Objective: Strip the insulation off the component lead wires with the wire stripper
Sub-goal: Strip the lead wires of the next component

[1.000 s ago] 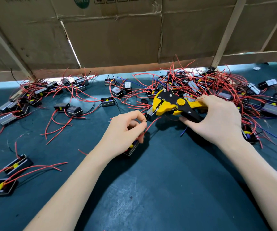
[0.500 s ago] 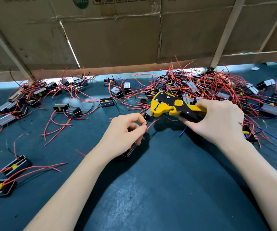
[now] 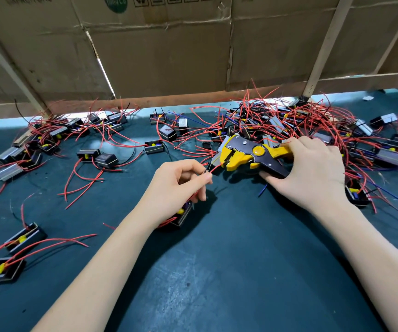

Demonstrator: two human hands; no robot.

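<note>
Between both hands, red wire (image 3: 216, 169) now inside wire stripper (image 3: 245, 156)

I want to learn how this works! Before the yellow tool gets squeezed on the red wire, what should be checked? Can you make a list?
1. Left hand pinches the red wire: ok.
2. Right hand grips the stripper handles: ok.
3. Wire tip reaches the stripper's mouth: ok; it meets the jaws at the left end.
4. How deep the wire sits between the jaws: cannot tell, too small to see.
5. Component is steady: ok; it lies on the mat under the left hand.
6. Other loose wires kept out of the jaws: cannot tell; the pile lies right behind the tool.
</note>
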